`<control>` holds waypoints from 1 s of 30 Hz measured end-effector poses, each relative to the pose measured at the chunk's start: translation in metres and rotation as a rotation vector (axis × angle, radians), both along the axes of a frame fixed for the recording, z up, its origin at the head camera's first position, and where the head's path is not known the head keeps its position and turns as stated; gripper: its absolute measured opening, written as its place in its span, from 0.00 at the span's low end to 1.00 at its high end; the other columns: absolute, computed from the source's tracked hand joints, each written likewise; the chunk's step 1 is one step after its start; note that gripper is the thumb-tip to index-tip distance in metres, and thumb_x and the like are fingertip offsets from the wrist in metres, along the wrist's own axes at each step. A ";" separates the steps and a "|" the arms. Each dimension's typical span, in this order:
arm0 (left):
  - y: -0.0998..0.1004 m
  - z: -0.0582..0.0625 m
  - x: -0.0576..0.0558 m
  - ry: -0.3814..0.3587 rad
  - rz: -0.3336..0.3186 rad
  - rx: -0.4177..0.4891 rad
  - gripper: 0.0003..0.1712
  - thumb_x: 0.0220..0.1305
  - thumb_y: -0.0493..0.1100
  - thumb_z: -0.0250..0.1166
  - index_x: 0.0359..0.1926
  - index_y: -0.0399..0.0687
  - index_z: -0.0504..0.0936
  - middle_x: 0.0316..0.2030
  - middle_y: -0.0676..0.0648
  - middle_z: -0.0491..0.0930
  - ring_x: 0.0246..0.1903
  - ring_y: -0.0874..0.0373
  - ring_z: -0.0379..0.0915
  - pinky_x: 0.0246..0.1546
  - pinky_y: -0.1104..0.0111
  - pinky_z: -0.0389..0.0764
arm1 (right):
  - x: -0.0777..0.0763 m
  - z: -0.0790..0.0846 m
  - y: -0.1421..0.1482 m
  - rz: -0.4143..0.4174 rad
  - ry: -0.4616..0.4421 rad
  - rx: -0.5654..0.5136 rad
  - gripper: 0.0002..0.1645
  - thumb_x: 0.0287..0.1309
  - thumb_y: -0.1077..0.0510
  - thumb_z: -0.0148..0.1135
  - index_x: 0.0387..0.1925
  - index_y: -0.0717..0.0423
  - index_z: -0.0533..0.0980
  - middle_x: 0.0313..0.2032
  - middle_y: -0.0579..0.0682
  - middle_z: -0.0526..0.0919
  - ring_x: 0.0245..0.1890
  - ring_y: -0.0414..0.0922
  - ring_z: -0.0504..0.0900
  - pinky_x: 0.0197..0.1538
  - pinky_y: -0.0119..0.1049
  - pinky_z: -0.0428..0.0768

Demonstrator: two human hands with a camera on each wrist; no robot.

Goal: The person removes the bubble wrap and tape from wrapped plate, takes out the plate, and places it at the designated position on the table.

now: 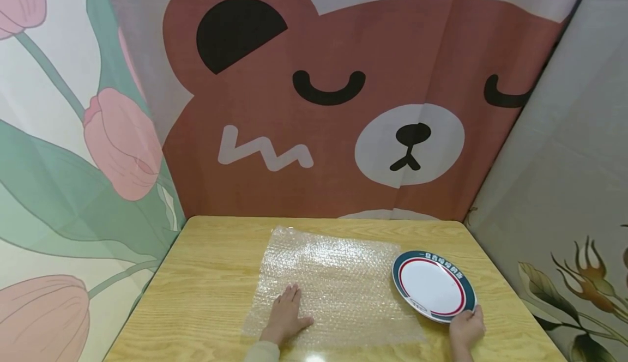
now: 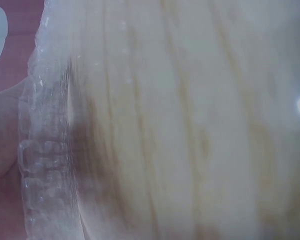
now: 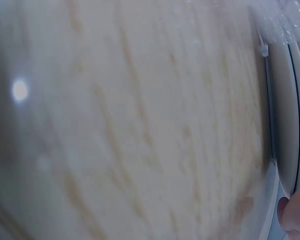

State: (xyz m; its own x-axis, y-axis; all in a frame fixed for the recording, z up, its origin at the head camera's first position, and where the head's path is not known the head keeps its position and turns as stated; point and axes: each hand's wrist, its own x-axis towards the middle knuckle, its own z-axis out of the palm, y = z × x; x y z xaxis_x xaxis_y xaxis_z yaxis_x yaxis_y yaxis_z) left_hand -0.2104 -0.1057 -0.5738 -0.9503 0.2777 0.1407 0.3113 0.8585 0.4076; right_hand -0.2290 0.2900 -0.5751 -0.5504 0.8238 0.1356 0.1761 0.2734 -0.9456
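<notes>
A sheet of clear bubble wrap [image 1: 338, 280] lies spread over the middle of the wooden table. My left hand [image 1: 286, 314] rests flat on its lower left part, fingers straight and thumb out to the side. In the left wrist view, the edge of the bubble wrap [image 2: 47, 165] partly covers that hand. A round white plate [image 1: 432, 285] with a dark blue rim, white characters and a red ring is at the right, its left edge by the sheet's right side. My right hand [image 1: 466, 326] grips its lower right rim. The right wrist view shows the plate [image 3: 286, 115] edge-on.
Light wood grain marks the table [image 1: 206, 275]. Behind it hangs a curtain [image 1: 265, 187] with a brown bear face. A tulip-patterned curtain [image 1: 59, 204] stands along the left, and a grey floral curtain [image 1: 554, 187] along the right.
</notes>
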 end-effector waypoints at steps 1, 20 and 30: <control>0.001 0.001 0.000 0.001 0.005 -0.018 0.46 0.48 0.60 0.64 0.56 0.26 0.65 0.58 0.32 0.62 0.58 0.38 0.55 0.54 0.47 0.59 | 0.000 0.000 0.000 0.003 0.004 -0.003 0.25 0.61 0.66 0.31 0.57 0.78 0.56 0.56 0.75 0.59 0.58 0.65 0.57 0.63 0.47 0.53; 0.005 0.001 -0.001 0.068 0.066 -0.026 0.46 0.40 0.59 0.68 0.53 0.27 0.69 0.53 0.32 0.66 0.54 0.39 0.59 0.49 0.43 0.63 | 0.007 0.016 0.003 0.045 0.006 0.051 0.28 0.58 0.65 0.40 0.59 0.75 0.55 0.58 0.74 0.56 0.60 0.67 0.49 0.63 0.51 0.46; 0.013 0.008 0.002 0.176 0.072 -0.159 0.39 0.46 0.63 0.62 0.52 0.37 0.73 0.54 0.37 0.69 0.55 0.42 0.61 0.50 0.38 0.58 | 0.006 0.034 -0.027 0.258 0.141 0.478 0.21 0.49 0.71 0.49 0.48 0.79 0.66 0.52 0.75 0.65 0.53 0.72 0.55 0.58 0.58 0.49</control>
State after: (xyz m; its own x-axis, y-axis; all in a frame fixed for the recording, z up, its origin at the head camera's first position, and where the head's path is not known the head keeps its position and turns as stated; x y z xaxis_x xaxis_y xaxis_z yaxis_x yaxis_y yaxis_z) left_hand -0.2088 -0.0923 -0.5656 -0.9333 0.2415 0.2656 0.3007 0.9301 0.2110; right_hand -0.2229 0.2628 -0.5409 -0.6755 0.4936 0.5478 -0.0729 0.6946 -0.7157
